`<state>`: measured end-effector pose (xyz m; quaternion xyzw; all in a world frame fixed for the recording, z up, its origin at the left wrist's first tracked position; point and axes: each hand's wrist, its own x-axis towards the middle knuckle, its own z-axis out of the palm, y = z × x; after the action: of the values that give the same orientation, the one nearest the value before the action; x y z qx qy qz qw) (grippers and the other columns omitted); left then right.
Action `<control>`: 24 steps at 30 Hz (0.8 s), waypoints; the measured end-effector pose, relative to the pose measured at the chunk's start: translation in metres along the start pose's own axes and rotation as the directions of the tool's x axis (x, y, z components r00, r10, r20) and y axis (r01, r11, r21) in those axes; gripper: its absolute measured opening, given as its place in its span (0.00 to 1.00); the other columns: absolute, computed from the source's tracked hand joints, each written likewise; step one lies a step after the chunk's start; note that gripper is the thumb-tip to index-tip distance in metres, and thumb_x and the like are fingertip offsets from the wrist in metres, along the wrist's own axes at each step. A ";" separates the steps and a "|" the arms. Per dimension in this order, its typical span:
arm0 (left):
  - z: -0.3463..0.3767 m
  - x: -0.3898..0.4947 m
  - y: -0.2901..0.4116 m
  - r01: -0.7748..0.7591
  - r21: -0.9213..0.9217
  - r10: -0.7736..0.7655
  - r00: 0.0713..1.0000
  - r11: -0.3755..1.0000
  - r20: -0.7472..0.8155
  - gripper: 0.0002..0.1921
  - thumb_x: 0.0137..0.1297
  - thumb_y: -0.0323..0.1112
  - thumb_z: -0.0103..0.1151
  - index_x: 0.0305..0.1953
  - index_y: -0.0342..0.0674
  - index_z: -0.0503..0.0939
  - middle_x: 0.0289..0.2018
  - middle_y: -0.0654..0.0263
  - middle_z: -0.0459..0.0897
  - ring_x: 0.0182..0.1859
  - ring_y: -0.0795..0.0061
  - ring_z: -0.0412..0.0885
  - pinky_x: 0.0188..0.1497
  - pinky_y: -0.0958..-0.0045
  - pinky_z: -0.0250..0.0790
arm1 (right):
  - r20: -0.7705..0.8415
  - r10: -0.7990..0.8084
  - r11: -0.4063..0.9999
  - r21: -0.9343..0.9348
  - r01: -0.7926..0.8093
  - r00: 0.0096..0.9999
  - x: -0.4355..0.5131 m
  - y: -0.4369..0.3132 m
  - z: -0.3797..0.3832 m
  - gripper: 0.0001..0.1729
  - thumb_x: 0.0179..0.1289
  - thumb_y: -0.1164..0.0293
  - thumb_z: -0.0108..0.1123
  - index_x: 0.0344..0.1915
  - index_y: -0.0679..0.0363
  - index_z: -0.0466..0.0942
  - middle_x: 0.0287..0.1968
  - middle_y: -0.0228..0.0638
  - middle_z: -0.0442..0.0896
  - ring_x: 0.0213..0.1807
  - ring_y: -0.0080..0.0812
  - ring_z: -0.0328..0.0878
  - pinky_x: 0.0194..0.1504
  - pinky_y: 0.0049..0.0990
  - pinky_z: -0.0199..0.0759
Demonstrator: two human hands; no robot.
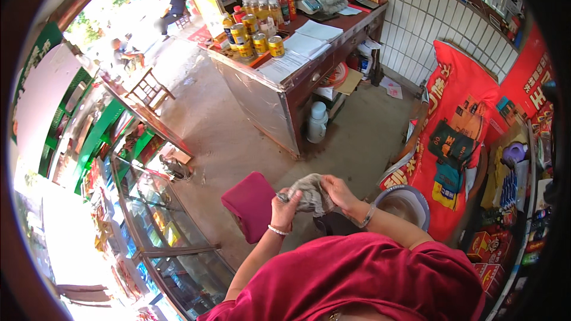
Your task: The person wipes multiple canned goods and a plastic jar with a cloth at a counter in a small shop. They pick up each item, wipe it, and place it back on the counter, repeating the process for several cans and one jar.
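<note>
Both of my hands hold a crumpled grey cloth in front of my body. My left hand [285,208] grips the left end of the cloth [308,192], its thumb on top. At the cloth's upper right side, my right hand [341,194] has its fingers closed on the fabric. Just to the left of my left hand is a magenta padded seat [252,205]. Below and right of my right hand stands a round bucket [424,203] with a pale rim and cloudy liquid inside. Part of a dark object shows beneath my right wrist; what it is cannot be told.
Ahead stands a wooden desk [292,98] with cans, bottles and papers; a thermos flask [317,122] is beside it. A glass display case [192,249] runs along the left. A chair with a red cover [421,156] and stocked shelves are at right. Two people sit outside.
</note>
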<state>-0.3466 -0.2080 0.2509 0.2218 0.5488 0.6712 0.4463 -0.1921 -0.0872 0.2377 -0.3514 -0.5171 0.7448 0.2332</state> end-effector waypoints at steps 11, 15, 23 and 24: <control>0.052 0.173 0.057 -0.042 -0.325 0.100 0.982 0.945 0.161 0.23 0.78 0.52 0.44 0.59 0.39 0.72 0.48 0.66 0.81 0.47 0.75 0.81 0.49 0.72 0.76 | 0.234 -0.179 0.975 0.170 0.141 0.956 0.138 -0.117 0.027 0.31 0.73 0.65 0.59 0.70 0.59 0.60 0.56 0.30 0.75 0.55 0.22 0.73 0.56 0.27 0.72; 0.082 0.256 0.069 0.196 -0.039 -0.165 0.903 0.980 0.396 0.29 0.77 0.56 0.43 0.68 0.41 0.64 0.55 0.64 0.78 0.52 0.69 0.80 0.49 0.63 0.77 | 0.104 -0.122 0.919 0.387 0.073 0.987 0.213 -0.151 -0.029 0.20 0.72 0.68 0.59 0.60 0.60 0.72 0.48 0.32 0.81 0.47 0.23 0.79 0.49 0.25 0.76; 0.152 0.369 0.103 -0.059 0.250 -0.051 0.910 0.966 0.411 0.31 0.68 0.27 0.61 0.69 0.36 0.61 0.51 0.61 0.80 0.51 0.78 0.79 0.51 0.76 0.74 | -0.155 -0.058 0.847 0.515 0.130 0.986 0.329 -0.188 -0.158 0.19 0.66 0.79 0.59 0.57 0.66 0.74 0.48 0.38 0.84 0.45 0.32 0.84 0.47 0.31 0.80; 0.148 0.381 0.108 -0.072 0.286 -0.043 0.926 0.956 0.375 0.32 0.67 0.26 0.61 0.69 0.37 0.61 0.51 0.60 0.81 0.52 0.77 0.80 0.52 0.76 0.74 | -0.176 -0.055 0.826 0.544 0.143 0.983 0.341 -0.191 -0.172 0.19 0.65 0.79 0.58 0.57 0.66 0.74 0.48 0.38 0.84 0.45 0.33 0.84 0.47 0.32 0.81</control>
<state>-0.4603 0.1926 0.3234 0.4148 0.5447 0.5300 0.5003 -0.2833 0.3277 0.2825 -0.2974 -0.2770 0.8204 0.4023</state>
